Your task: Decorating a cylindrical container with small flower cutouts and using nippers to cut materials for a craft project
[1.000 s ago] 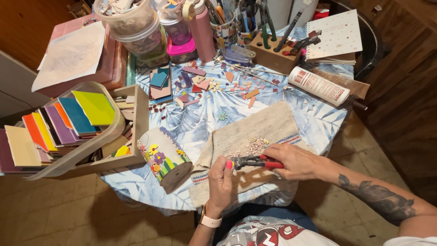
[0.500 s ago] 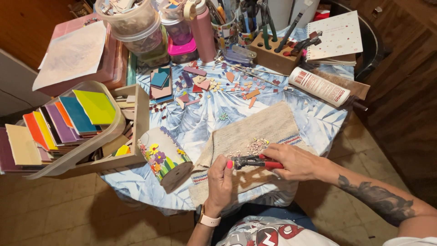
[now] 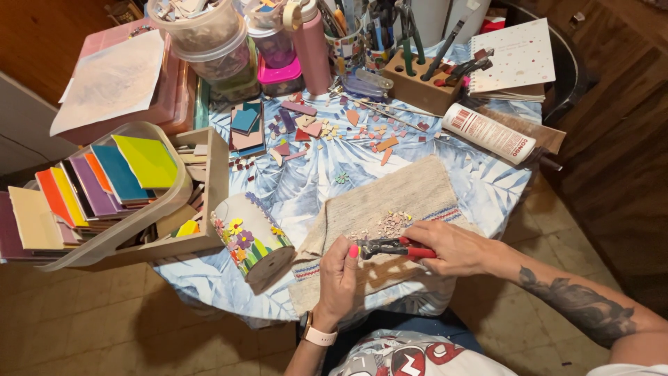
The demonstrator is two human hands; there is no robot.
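nippers (image 3: 390, 246) red-handled, in my right hand (image 3: 452, 247), grip closed round handles. left hand (image 3: 339, 268) pinches tiny tile piece at jaws over beige cloth (image 3: 390, 198). nipping step; next wants steady squeeze.

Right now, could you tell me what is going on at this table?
A person sits at a cluttered craft table. The right hand holds red-handled nippers, and the left hand pinches something small at their tip, too small to identify. Both hands work over a beige cloth bearing a pile of chips. A flower-decorated pot lies beside it.
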